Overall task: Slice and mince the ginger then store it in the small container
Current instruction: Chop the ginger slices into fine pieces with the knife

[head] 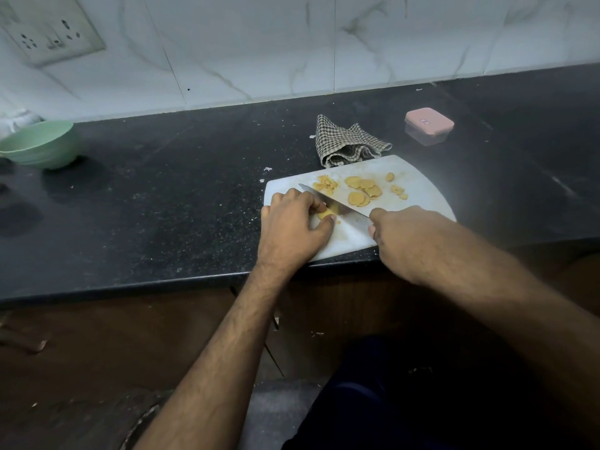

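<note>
The left hand (293, 222) pinches the ginger piece (325, 214) on the cutting board (418, 183). The right hand (402, 238) grips the knife (337, 206) slicing it

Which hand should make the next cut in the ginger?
Probably the right hand: it already grips the knife, whose blade rests against the ginger piece. The left hand is busy pinching that piece steady on the cutting board.
</note>
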`<action>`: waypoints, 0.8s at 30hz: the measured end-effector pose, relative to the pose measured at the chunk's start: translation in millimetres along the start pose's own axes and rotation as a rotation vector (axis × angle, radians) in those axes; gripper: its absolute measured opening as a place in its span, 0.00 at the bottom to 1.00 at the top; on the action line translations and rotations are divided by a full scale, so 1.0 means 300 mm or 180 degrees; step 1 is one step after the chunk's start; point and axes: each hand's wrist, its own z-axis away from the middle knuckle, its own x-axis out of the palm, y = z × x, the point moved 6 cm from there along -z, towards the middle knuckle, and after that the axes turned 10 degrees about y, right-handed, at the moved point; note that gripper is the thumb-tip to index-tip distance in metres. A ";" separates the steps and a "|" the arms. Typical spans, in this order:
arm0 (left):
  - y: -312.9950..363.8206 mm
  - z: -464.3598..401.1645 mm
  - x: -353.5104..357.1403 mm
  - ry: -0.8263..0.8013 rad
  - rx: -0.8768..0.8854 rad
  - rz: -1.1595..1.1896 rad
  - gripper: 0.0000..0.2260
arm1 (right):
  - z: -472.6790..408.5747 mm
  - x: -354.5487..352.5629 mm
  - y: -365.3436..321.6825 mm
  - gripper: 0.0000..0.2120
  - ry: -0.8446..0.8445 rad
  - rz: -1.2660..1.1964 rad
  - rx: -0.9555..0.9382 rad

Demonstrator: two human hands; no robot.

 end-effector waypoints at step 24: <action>-0.023 -0.010 0.010 -0.0025 -0.0261 0.0292 0.09 | 0.012 0.000 -0.009 0.04 -0.0151 -0.0135 0.0015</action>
